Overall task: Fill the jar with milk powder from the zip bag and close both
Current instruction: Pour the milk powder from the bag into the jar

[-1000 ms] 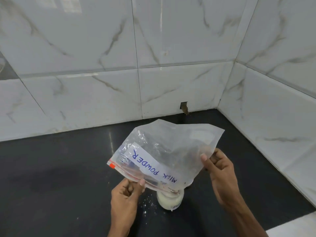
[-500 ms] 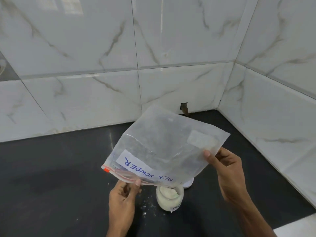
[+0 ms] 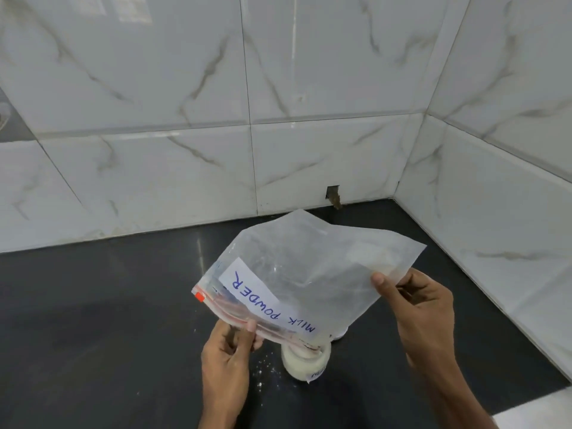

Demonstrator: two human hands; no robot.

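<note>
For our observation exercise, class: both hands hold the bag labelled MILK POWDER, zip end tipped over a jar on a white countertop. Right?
Not quite. The head view shows a black countertop, not white. The rest holds: left hand and right hand hold the bag, zip end tipped over the jar.

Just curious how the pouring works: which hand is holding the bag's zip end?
The left hand pinches the zip bag at its red zip edge, just above the jar; the right hand holds the opposite, raised corner.
</note>
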